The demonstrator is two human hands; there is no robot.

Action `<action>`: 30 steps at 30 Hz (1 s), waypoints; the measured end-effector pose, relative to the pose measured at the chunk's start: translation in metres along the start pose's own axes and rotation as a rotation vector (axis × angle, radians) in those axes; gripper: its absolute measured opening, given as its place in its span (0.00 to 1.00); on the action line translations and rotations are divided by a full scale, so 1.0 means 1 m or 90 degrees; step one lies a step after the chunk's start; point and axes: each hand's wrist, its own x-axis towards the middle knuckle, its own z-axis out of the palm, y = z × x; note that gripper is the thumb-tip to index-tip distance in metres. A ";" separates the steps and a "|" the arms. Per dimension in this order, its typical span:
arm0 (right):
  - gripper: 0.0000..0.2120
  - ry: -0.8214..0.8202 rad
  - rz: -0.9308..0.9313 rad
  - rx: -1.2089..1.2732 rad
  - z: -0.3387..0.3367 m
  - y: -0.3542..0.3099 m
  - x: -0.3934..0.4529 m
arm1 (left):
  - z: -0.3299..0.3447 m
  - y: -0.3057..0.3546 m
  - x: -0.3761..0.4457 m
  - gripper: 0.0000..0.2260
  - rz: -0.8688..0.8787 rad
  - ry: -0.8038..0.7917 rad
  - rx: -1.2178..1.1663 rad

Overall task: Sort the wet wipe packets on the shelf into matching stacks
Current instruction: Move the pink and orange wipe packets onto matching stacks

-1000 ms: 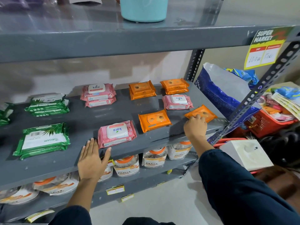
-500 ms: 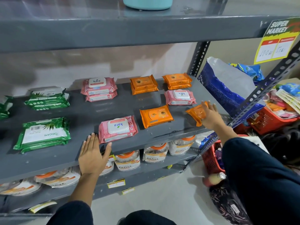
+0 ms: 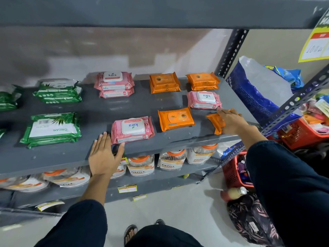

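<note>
On the grey shelf (image 3: pixel 99 111) lie green, pink and orange wet wipe packets. My right hand (image 3: pixel 231 121) grips an orange packet (image 3: pixel 214 122) at the front right, tilted up off the shelf. My left hand (image 3: pixel 104 155) rests flat and open on the shelf's front edge, beside a single pink packet (image 3: pixel 132 130). Another single orange packet (image 3: pixel 175 118) lies between them. A pink packet (image 3: pixel 204 99) sits behind my right hand. At the back are two orange stacks (image 3: pixel 164 82) (image 3: pixel 203 81), a pink stack (image 3: pixel 114 83) and a green stack (image 3: pixel 57 90). A green stack (image 3: pixel 51 129) lies front left.
The shelf's perforated post (image 3: pixel 300 94) slants close to my right arm. A blue bag (image 3: pixel 256 90) and red baskets (image 3: pixel 300 134) crowd the right side. Jars (image 3: pixel 140 165) stand on the shelf below. The upper shelf (image 3: pixel 160 13) hangs overhead.
My right hand has taken hold of the front-right orange packet and lifted it off the shelf, tilting it. My left hand stayed on the shelf edge.
</note>
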 end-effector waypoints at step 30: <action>0.43 0.014 -0.174 0.022 -0.047 -0.152 0.011 | -0.005 -0.008 0.001 0.38 0.015 -0.068 -0.015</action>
